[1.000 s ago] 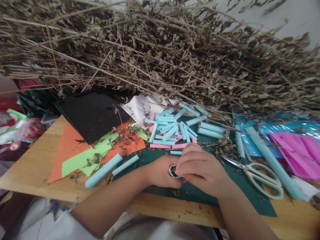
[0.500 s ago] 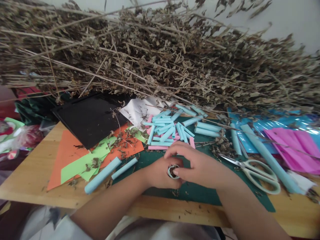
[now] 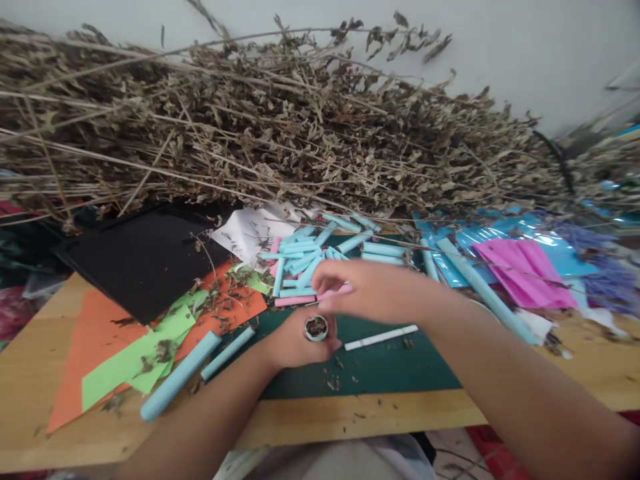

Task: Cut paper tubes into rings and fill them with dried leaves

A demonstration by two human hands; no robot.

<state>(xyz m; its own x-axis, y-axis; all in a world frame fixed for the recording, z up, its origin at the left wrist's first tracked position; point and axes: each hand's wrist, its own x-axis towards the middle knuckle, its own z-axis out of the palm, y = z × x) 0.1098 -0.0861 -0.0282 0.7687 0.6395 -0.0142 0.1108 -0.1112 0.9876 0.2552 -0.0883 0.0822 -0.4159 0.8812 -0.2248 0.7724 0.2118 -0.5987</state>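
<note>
My left hand (image 3: 300, 343) is closed around an upright light-blue paper tube (image 3: 307, 333), whose open top shows crumbled dried leaves (image 3: 317, 326) inside. Just above and behind it, my right hand (image 3: 367, 287) has its thumb and fingers curled together, with a small pink paper tube (image 3: 340, 291) between them. Beyond my hands, a pile of short blue paper tubes (image 3: 300, 257) lies with a few pink ones mixed in. A slim white stick (image 3: 381, 337) rests on the green cutting mat (image 3: 400, 370), under my right forearm's near side.
A large heap of dried leafy stalks (image 3: 280, 133) spans the back. Left are a black folder (image 3: 140, 260), orange paper (image 3: 95, 333), green paper strips (image 3: 115, 367) and two blue tubes. Right are a long blue tube (image 3: 485, 290), pink sheets (image 3: 523, 273) and shiny blue plastic (image 3: 540, 237).
My right hand has lifted off the tube's mouth and moved away toward the pile, now holding a pink tube. The white stick has come into sight. The view has shifted right; my forearm hides the scissors.
</note>
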